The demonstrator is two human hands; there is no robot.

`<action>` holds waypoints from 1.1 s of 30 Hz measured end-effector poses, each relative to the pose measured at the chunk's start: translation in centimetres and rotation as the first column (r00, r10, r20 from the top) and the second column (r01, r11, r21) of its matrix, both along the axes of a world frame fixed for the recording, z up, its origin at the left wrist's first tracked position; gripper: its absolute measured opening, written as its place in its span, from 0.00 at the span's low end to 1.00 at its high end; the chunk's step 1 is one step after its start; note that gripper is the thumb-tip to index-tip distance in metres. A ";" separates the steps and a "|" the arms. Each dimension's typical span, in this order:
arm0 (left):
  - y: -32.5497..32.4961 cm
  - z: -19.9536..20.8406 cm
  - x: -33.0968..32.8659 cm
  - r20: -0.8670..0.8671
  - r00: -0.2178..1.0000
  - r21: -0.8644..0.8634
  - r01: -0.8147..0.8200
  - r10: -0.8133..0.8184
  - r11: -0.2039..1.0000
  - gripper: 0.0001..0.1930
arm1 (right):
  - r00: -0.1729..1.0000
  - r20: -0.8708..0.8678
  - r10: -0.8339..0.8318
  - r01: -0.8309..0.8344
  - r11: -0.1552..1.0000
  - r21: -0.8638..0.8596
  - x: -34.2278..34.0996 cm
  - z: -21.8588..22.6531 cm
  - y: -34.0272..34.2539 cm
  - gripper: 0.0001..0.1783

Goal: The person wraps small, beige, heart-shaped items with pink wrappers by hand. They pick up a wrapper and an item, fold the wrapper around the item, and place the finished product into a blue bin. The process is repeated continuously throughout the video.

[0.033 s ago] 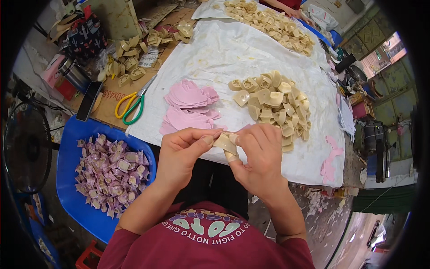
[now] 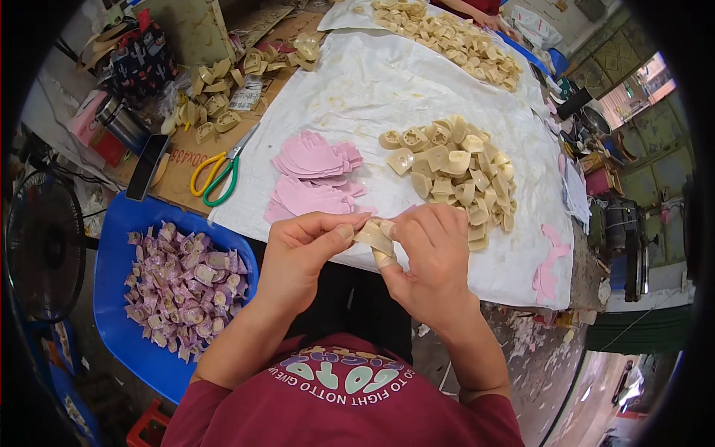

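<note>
My left hand (image 2: 298, 261) and my right hand (image 2: 436, 261) meet at the table's near edge, fingers closed on one small beige shoe heel (image 2: 375, 238). Thumbs press on its near side. Bits of a pink cover piece (image 2: 362, 220) show at the fingertips behind it; the rest is hidden by the fingers. Just beyond my left hand lie two overlapping stacks of pink cut pieces (image 2: 309, 195). A heap of bare beige heels (image 2: 454, 165) stands past my right hand.
At the left, a blue tub (image 2: 112, 298) holds many purple-covered heels (image 2: 182, 283). Scissors (image 2: 223, 173) and a phone (image 2: 147, 167) lie on the cardboard. A larger heel pile (image 2: 447, 45) is at the far end, near another person's hand (image 2: 488, 21). Pink scraps (image 2: 550, 264) lie right.
</note>
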State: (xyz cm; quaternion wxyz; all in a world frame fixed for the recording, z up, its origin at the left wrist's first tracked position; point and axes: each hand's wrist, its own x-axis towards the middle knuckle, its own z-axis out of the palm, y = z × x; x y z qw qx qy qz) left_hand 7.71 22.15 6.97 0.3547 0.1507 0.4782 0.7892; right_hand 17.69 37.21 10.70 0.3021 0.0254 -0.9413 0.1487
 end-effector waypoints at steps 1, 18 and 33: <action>0.0 0.0 -0.1 0.059 0.998 -0.005 0.032 -0.032 0.999 0.10 | 1.000 0.026 -0.005 0.005 1.000 0.005 0.0 0.1 0.0 0.15; 0.1 1.7 -2.8 -0.190 0.903 -0.212 0.346 -0.386 0.914 0.34 | 0.985 -0.017 0.173 -0.174 0.977 -0.121 0.3 -2.0 1.6 0.15; 0.3 1.7 -5.1 -0.270 0.772 -0.265 0.515 -0.575 0.815 0.32 | 0.969 0.006 0.246 -0.226 0.899 -0.376 -0.2 -2.3 0.9 0.13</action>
